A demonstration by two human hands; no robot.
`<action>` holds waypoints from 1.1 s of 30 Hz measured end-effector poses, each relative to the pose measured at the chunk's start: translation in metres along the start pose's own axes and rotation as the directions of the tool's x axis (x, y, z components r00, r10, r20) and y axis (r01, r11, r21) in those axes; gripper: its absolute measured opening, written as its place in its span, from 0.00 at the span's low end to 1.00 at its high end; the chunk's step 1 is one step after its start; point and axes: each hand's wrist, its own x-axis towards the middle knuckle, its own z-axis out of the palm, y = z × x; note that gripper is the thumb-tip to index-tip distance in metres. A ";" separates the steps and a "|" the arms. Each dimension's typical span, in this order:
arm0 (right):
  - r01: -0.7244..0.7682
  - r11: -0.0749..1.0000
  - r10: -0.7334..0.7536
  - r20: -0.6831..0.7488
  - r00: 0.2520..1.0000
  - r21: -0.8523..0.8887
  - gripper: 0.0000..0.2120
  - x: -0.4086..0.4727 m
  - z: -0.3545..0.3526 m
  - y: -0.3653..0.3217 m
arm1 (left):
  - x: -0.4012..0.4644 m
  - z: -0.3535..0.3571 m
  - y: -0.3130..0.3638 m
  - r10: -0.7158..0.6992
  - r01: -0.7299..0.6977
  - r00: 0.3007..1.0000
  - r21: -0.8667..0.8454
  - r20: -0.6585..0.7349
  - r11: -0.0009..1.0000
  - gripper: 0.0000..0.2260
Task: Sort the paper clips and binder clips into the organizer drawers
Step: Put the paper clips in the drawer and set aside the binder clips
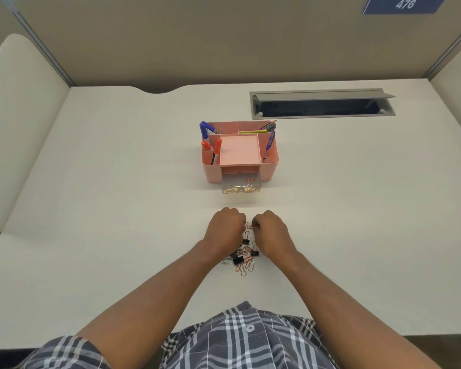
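While both curled hands pinch a red paper clip (248,226) between them, left hand (225,227) and right hand (270,229) flank the clip pile (244,255) lying just behind their wrists.

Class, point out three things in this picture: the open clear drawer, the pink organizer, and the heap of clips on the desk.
Clear drawer (241,188): head view, on its front wall.
Pink organizer (270,169): head view, on its front right wall.
Heap of clips (244,258): head view, on the tangle between the wrists.

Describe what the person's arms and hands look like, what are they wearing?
Both forearms are bare; the left hand and right hand wear no gloves, rings or watch that I can see. A short-sleeved plaid shirt in dark grey-blue and white, with a white button, covers the upper arms.
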 end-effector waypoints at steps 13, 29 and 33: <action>0.085 0.996 -0.088 0.115 0.989 0.030 0.16 0.001 -0.009 0.021 | 0.001 0.001 -0.005 -0.042 0.042 0.998 0.011 -0.045 0.999 0.07; 0.135 0.990 -0.127 0.156 0.980 -0.043 0.07 0.006 -0.014 0.009 | 0.008 -0.012 -0.003 0.017 -0.018 0.997 0.017 0.073 1.000 0.05; 0.042 0.996 -0.053 0.139 0.989 0.079 0.06 0.006 -0.019 0.013 | 0.006 -0.013 -0.005 0.015 -0.013 0.998 -0.035 0.058 0.999 0.06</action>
